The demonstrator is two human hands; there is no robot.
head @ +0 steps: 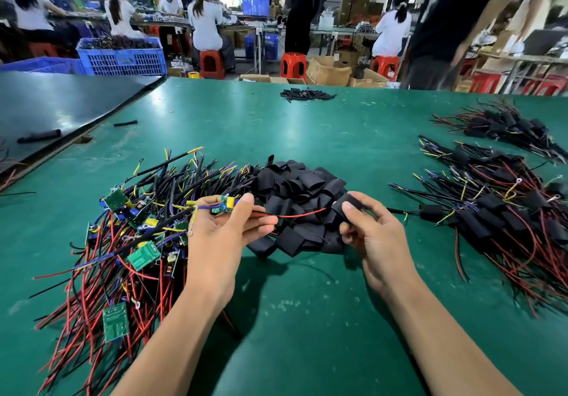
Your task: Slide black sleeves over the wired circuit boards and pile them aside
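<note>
Pinching a small green wired circuit board (226, 206) in the left grip (221, 236), near centre above the green tabletop (307, 319). Pinching a flat black sleeve (349, 203) in the right grip (375, 236), with the board's red wire (295, 215) reaching it.

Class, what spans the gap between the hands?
In the head view, a red wire runs from the left hand's board to the right hand's sleeve, over the sleeve pile.

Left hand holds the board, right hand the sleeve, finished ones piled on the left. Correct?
No: the head view shows the finished pile on the right; bare boards lie left. The left hand holds the board, right hand the sleeve.
</note>
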